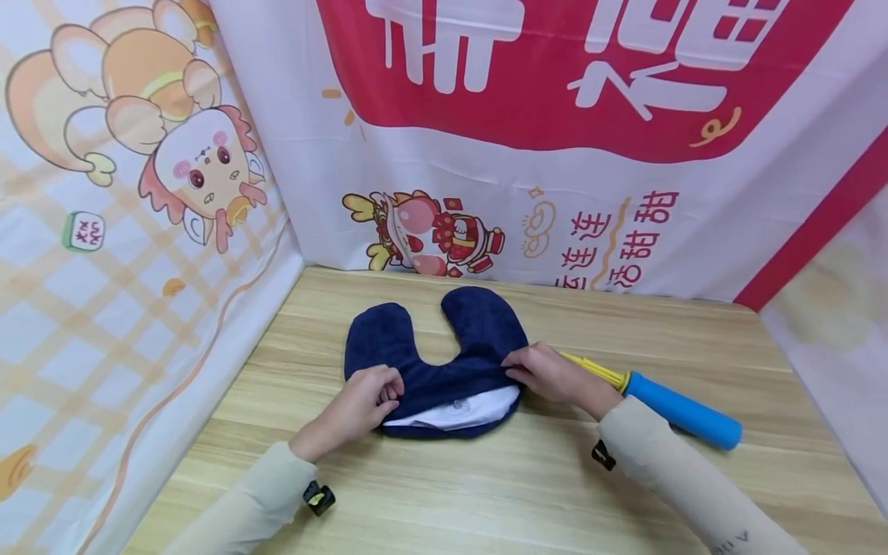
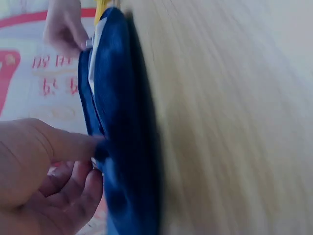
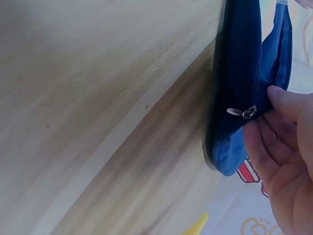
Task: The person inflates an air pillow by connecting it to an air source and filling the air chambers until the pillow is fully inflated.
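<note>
Head view: cloth reads 连连 and 甜甜 in red, 2–3 o'clock; big white characters, 12–2 o'clock, cropped; right sleeve lettering, 4 o'clock, illegible.

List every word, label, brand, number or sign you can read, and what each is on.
"连连": red, on the back cloth; the character below is partly cut off at the table.
"活甜甜": red, same cloth, reading upward.
Large white characters: same cloth, cut by the frame, not wholly readable.
Green-edged tile print, left cloth: too small.
Right sleeve lettering: unreadable.
Navy pillow, blue cylinder: none visible.
</note>
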The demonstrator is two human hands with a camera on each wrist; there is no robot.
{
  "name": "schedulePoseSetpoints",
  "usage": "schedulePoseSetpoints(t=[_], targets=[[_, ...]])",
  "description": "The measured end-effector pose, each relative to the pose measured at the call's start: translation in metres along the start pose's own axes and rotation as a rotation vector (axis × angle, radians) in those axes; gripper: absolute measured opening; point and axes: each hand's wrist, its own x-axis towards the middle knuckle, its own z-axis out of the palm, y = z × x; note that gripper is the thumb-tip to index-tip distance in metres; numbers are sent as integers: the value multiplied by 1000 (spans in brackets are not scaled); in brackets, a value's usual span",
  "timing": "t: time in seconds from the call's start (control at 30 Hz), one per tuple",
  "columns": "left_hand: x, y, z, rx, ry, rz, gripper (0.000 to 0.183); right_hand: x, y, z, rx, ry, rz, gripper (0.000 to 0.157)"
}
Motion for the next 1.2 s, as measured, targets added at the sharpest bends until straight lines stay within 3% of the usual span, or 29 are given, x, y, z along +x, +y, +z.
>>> schedulePoseSetpoints(t=[0.1, 0.2, 0.4, 0.6, 0.73, 0.87, 0.97, 1.03, 1.2], targets=[[4, 12, 3, 101, 5, 117, 23, 5, 0, 2, -13, -11, 31, 15], [11, 26, 9, 117, -35, 171, 16, 10, -1, 3, -38, -23, 45, 13], [34, 45, 27, 26, -155, 97, 21, 15, -4, 3, -75, -20, 97, 12], [45, 39, 42, -1, -200, 77, 27, 9, -12, -1, -99, -9, 117, 13], [43, 27, 51, -47, -160, 143, 28, 0, -25, -7, -156, 62, 103, 20], [43, 15, 59, -59, -106, 210, 28, -1, -47, -6, -147, 102, 20, 22], [43, 9, 67, -84, -81, 196, 28, 4, -61, 3, -114, 72, -51, 20], [43, 14, 65, -94, -102, 152, 30, 8, -67, 13, -114, 51, -78, 16], [41, 19, 62, -95, -147, 71, 32, 19, -73, 39, -132, 58, -75, 14]])
